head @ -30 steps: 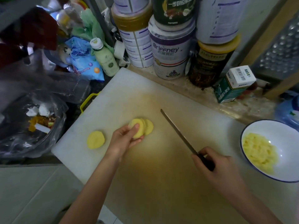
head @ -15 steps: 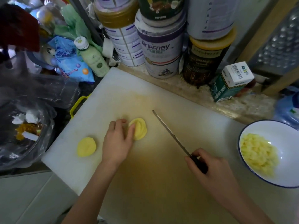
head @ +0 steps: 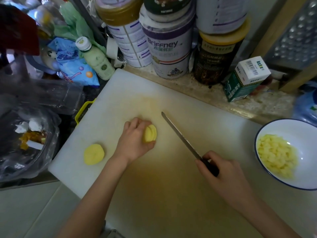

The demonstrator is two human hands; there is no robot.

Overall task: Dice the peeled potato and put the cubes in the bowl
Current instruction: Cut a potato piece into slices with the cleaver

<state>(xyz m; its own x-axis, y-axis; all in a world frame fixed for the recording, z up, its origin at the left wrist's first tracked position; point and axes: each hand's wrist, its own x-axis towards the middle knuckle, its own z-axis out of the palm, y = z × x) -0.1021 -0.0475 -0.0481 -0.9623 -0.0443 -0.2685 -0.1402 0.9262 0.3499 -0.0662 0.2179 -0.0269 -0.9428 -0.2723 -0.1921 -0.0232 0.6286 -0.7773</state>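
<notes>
Left hand (head: 133,141): fingers curled over a small stack of pale yellow potato slices (head: 150,133), thumb at its near edge, holding the stack down on the board.
Right hand (head: 226,176): wrapped round the black handle of a long, narrow steel knife (head: 180,136).
Blade: points up and left, just right of the slices and apart from them. Contact with the board cannot be judged from this angle.
Uncut piece: rounded yellow potato chunk (head: 94,154) lying on the board left of the left wrist, untouched.
Surface: white plastic cutting board (head: 137,93), stained yellow toward the near side.
Receptacle: white bowl with a blue rim (head: 300,140) at the board's right edge, holding a heap of diced potato cubes (head: 276,155).
Behind the board: stacked round tins (head: 164,48) and a green-and-white carton (head: 245,79) on the stone ledge.
Left of the board: dark plastic bag of scraps (head: 25,143).
</notes>
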